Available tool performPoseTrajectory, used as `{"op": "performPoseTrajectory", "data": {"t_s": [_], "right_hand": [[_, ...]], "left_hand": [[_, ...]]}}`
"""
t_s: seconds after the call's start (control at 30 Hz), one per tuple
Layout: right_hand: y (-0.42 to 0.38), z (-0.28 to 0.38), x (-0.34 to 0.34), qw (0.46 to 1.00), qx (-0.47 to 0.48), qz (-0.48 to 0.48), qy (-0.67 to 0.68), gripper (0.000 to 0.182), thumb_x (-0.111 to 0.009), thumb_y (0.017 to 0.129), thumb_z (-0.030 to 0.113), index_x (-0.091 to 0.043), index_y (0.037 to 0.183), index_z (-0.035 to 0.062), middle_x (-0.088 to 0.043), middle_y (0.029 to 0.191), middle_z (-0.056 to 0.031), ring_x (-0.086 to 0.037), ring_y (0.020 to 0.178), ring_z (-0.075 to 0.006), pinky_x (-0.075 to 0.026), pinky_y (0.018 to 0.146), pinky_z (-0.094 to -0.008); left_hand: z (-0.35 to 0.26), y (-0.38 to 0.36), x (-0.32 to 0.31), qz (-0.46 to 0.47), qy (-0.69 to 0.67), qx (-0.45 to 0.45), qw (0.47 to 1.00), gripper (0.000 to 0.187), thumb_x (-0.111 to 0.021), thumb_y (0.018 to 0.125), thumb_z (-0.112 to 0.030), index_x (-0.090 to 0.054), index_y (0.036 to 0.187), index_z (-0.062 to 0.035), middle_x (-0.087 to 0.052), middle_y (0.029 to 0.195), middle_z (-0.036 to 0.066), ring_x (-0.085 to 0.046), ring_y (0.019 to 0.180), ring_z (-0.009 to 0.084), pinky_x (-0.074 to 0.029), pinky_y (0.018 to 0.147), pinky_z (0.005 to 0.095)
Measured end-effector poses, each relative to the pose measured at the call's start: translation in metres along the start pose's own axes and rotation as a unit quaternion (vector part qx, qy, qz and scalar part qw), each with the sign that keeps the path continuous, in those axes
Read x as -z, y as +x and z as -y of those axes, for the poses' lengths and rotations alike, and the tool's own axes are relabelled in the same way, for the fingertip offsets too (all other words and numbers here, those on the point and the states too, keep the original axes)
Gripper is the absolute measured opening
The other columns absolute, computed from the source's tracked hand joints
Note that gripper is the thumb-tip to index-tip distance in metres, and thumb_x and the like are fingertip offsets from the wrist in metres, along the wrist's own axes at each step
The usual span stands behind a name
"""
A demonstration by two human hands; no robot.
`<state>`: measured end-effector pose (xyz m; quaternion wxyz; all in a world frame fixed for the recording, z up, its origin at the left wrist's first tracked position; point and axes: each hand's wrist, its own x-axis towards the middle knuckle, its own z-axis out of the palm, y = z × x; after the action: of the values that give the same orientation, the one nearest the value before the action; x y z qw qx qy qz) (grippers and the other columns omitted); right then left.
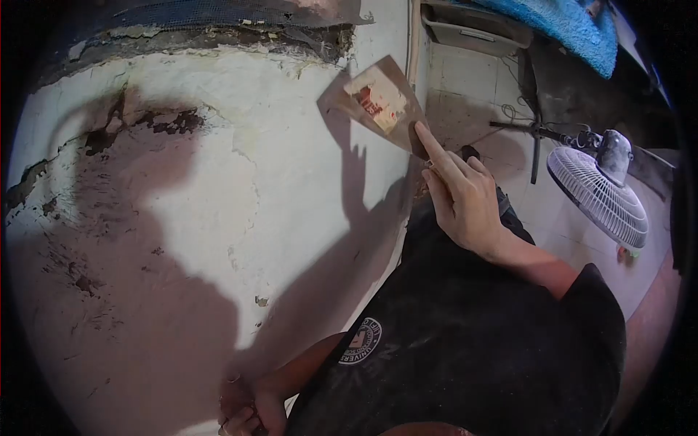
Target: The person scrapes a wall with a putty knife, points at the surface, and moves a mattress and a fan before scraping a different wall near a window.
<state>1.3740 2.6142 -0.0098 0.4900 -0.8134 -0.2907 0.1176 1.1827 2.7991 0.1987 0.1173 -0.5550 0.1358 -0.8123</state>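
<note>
My right hand [469,200] is closed around a wide putty knife [407,134], with the index finger laid along its blade. The blade is flat and brownish, carries a worn red and cream label, and is held up in front of the wall. Down at the lower left, my left hand [251,414] is closed close to the wall, its fingers curled; what they hold, if anything, I cannot make out. The white wall [291,167] beside me has cracks, peeled paint and dark bare patches. Shadows of my head and arm fall across it.
A white fan [603,189] stands on the right above a pale tiled floor [567,247]. Blue cloth [560,29] hangs at the upper right, near a pale plastic bin [472,33]. Dark mesh [218,16] lies along the wall's broken top edge.
</note>
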Motion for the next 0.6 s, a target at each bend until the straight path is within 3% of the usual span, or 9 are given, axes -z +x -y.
{"op": "performPoseTrajectory", "data": {"t_s": [0.13, 0.27, 0.4, 0.47, 0.53, 0.6], "right_hand": [[-0.001, -0.002, -0.001, 0.997, 0.045, -0.024, 0.063, 0.062, -0.058, 0.083, 0.006, -0.038, 0.141, 0.0091, -0.056, 0.074, -0.0099, -0.053, 0.059, -0.027, -0.04, 0.059, -0.0351], [-0.03, -0.019, -0.011, 0.995, 0.019, 0.088, 0.037, 0.061, -0.057, 0.085, 0.013, -0.035, 0.141, 0.0077, -0.059, 0.067, -0.0131, -0.057, 0.056, -0.0316, -0.045, 0.057, -0.0389], [-0.054, -0.038, -0.015, 0.99, -0.017, 0.139, 0.031, 0.059, -0.055, 0.085, 0.015, -0.036, 0.14, 0.0045, -0.058, 0.062, -0.015, -0.057, 0.053, -0.0316, -0.046, 0.053, -0.0408], [-0.059, -0.043, -0.008, 0.966, 0.003, 0.239, -0.101, 0.063, -0.056, 0.082, 0.012, -0.035, 0.139, 0.0005, -0.059, 0.062, -0.0141, -0.059, 0.054, -0.0306, -0.045, 0.051, -0.0398], [-0.065, -0.051, -0.009, 0.954, 0.008, 0.25, -0.164, 0.06, -0.056, 0.084, 0.017, -0.037, 0.139, 0.0005, -0.061, 0.063, -0.011, -0.06, 0.058, -0.0289, -0.045, 0.057, -0.0391], [-0.073, -0.053, -0.005, 0.933, 0.062, 0.262, -0.238, 0.051, -0.056, 0.077, 0.013, -0.051, 0.125, -0.0039, -0.064, 0.066, -0.0101, -0.064, 0.061, -0.0262, -0.046, 0.056, -0.0368]], "left_hand": [[-0.004, -0.017, -0.009, 0.007, -0.013, 0.021, 1.0, 0.041, -0.043, 0.094, -0.026, -0.038, 0.054, -0.0177, -0.026, 0.047, -0.006, -0.025, 0.039, 0.007, -0.023, 0.039, 0.0239], [-0.005, -0.029, -0.019, -0.002, -0.038, 0.066, 0.997, 0.041, -0.043, 0.094, -0.026, -0.038, 0.054, -0.0176, -0.026, 0.047, -0.006, -0.025, 0.039, 0.007, -0.023, 0.039, 0.0238], [0.019, -0.022, -0.013, -0.01, -0.053, 0.081, 0.995, 0.041, -0.043, 0.094, -0.026, -0.038, 0.054, -0.0176, -0.026, 0.047, -0.006, -0.025, 0.039, 0.0071, -0.023, 0.039, 0.0238], [0.034, -0.013, -0.003, -0.013, -0.055, 0.08, 0.995, 0.041, -0.043, 0.094, -0.025, -0.038, 0.054, -0.0175, -0.026, 0.047, -0.006, -0.025, 0.039, 0.0071, -0.023, 0.039, 0.0238], [0.054, -0.004, 0.012, -0.016, -0.058, 0.077, 0.995, 0.041, -0.042, 0.094, -0.025, -0.038, 0.054, -0.0175, -0.026, 0.047, -0.006, -0.025, 0.039, 0.0071, -0.023, 0.039, 0.0238], [0.059, -0.005, 0.012, -0.021, -0.06, 0.076, 0.995, 0.041, -0.042, 0.094, -0.025, -0.038, 0.054, -0.0175, -0.026, 0.047, -0.006, -0.025, 0.039, 0.0071, -0.023, 0.039, 0.0237]]}}
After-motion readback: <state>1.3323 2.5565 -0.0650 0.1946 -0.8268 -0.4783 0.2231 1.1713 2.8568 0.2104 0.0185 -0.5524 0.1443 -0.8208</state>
